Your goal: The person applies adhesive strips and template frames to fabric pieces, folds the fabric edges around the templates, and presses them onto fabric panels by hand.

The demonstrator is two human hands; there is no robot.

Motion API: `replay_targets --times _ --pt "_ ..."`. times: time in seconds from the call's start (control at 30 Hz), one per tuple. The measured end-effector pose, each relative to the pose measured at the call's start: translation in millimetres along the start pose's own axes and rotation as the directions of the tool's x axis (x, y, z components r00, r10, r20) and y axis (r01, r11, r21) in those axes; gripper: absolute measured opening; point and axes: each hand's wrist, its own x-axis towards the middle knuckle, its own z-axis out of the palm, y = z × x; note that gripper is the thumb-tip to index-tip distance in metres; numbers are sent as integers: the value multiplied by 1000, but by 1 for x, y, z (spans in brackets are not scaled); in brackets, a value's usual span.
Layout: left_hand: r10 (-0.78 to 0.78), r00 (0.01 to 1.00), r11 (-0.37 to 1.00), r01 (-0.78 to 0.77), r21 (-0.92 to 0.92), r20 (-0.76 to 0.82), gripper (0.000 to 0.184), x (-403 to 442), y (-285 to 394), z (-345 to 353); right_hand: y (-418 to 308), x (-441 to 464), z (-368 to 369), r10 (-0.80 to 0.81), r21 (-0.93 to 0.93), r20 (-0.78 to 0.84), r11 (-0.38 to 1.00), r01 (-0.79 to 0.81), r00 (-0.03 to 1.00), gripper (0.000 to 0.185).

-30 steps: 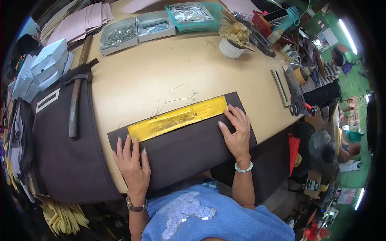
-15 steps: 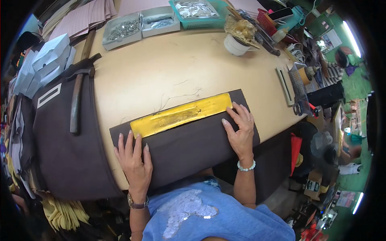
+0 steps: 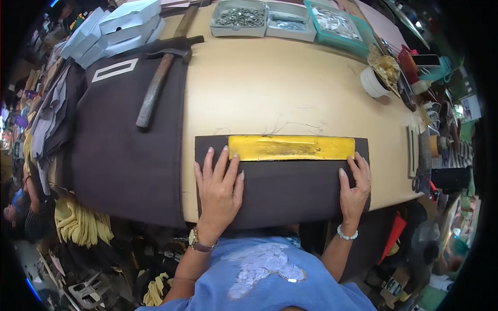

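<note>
"Strip (image 3: pixel 291 148), yellow, lies where?"
"On dark cloth pc (image 3: pixel 290 193), just beyond L hand (image 3: pixel 219 191) & R hand (image 3: pixel 355 193), fingertips at near corners."
"Grip?"
"Nothing clutched; both palms-down, fingers spread."
"And around?"
"Tan tbl (image 3: pixel 280 83); hammer (image 3: pixel 154 92) on bigger cloth (image 3: pixel 129 166) to L, box (image 3: pixel 238 31) of metal bits (image 3: pixel 238 17) far side. Wkshop clutter (image 3: pixel 450 178) R, yellow fabric (image 3: pixel 83 223) lower L."

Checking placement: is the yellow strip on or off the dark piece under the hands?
On: the dark piece shows past both ends of the yellow strip and below it.
</note>
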Motion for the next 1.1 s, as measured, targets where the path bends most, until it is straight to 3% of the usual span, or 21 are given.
replay_targets --times 1.1 --pt "-8 999 1000 9 -7 39 36 0 2 -1 -1 -1 -2 -20 -7 -28 1000 20 999 37"
